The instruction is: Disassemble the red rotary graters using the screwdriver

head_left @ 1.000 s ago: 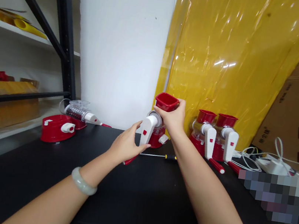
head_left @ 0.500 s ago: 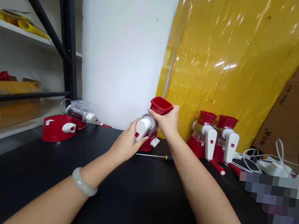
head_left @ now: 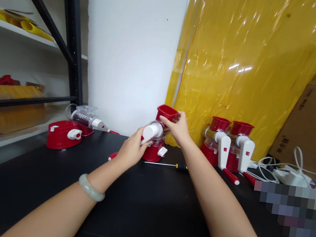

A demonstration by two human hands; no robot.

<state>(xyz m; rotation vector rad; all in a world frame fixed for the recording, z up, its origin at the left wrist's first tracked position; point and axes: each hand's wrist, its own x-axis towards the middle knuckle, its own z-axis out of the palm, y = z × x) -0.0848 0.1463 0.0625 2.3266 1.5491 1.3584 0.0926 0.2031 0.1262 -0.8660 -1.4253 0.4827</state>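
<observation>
A red and white rotary grater point(head_left: 152, 154) stands upright on the black table, a white knob on the side of its base. My left hand point(head_left: 131, 149) is closed around its white crank arm point(head_left: 150, 131). The red crank handle point(head_left: 113, 155) pokes out past that hand on the left. My right hand point(head_left: 178, 130) grips the upper body from the right, just under the red hopper point(head_left: 167, 111), its thumb on the front. A screwdriver point(head_left: 165, 164) with a yellow and black handle lies in front of the base, its end partly behind my right forearm.
Two similar graters point(head_left: 220, 124) point(head_left: 242, 128) stand to the right, cranks pointing down. At left sit a red base point(head_left: 62, 140) and a clear grater part with a drum point(head_left: 83, 117). White cables and a power strip point(head_left: 293, 177) lie far right; a black shelf frame point(head_left: 69, 34) rises left.
The crank arm has swung leftward, and its red handle now shows beside my left wrist. The hopper sits slightly lower and further left, and my right hand's fingers have shifted on the body.
</observation>
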